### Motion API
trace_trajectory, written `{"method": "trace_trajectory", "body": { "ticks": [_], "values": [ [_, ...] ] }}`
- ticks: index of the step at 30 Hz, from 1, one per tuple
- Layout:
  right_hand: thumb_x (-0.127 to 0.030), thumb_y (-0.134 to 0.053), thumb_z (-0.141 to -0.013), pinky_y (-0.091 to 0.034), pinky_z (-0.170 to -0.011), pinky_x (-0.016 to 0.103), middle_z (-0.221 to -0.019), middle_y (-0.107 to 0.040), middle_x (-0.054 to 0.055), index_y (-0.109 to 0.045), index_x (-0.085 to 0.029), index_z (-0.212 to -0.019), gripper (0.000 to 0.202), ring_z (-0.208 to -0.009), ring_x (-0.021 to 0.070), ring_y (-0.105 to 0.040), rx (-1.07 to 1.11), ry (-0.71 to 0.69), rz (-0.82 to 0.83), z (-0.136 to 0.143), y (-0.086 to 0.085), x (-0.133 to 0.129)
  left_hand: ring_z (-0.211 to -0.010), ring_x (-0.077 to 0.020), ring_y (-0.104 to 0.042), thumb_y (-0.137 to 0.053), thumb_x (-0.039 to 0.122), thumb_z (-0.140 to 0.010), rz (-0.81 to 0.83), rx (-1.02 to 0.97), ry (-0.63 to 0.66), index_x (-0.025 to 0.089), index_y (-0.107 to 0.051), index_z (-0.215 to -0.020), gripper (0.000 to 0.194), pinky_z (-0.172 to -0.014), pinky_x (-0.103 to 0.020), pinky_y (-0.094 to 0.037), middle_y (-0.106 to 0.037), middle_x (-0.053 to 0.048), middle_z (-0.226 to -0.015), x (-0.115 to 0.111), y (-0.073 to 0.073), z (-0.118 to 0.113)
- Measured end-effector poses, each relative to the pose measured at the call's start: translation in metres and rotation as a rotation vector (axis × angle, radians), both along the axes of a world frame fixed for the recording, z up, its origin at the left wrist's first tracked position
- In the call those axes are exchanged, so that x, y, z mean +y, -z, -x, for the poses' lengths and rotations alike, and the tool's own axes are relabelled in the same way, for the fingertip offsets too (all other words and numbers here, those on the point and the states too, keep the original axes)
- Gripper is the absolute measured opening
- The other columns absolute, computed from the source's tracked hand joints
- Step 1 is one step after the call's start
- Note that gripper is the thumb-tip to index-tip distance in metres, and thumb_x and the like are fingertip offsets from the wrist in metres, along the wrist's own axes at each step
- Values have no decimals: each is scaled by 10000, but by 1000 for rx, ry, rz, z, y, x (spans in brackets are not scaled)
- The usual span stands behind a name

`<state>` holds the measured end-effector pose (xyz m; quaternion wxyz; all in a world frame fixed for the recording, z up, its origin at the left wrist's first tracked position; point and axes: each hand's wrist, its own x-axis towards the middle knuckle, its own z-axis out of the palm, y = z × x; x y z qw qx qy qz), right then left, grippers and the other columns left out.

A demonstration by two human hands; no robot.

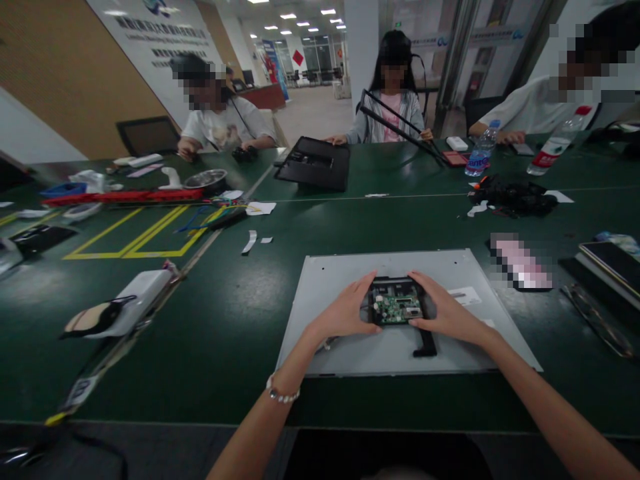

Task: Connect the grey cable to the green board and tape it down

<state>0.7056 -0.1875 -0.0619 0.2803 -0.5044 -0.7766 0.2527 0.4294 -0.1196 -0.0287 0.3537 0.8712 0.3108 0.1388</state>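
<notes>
A light grey flat display panel (345, 357) lies on the green table in front of me. Over its middle, a green circuit board in a black frame (397, 308) faces up. My left hand (347, 310) grips the frame's left side, thumb at the near edge and fingers at the far edge. On the right side, my right hand (450, 313) curls round it in the same way. Whether the frame rests on the panel or is slightly raised, I cannot tell. A black L-shaped strip (425, 343) sticks out towards me below the right thumb. Beside that hand, a white label (465, 296) is on the panel.
Right of the panel are a pink phone (523, 263) and glasses (597, 320). A white power strip (137, 300) lies left. Farther back are a black cable bundle (517, 195), two bottles, and a black cover (315, 163) touched by a person holding a black frame (395, 123).
</notes>
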Motion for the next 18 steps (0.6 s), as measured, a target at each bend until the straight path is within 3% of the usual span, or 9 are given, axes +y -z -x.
{"method": "trace_trajectory", "body": {
  "ticks": [18],
  "values": [
    [-440,-586,-850,-245,-1134,557,-1569,-215,65,-148,-339,-1499,789,-1425,302,-221,17,18,3,-2,-2,-3,-1389,-389,-245,-767,457,-598,-1,-10,-12,214,-99,-1523,1167,-1123,-570,-206,-220,-166,-1543,-3,1,-1]
  ]
}}
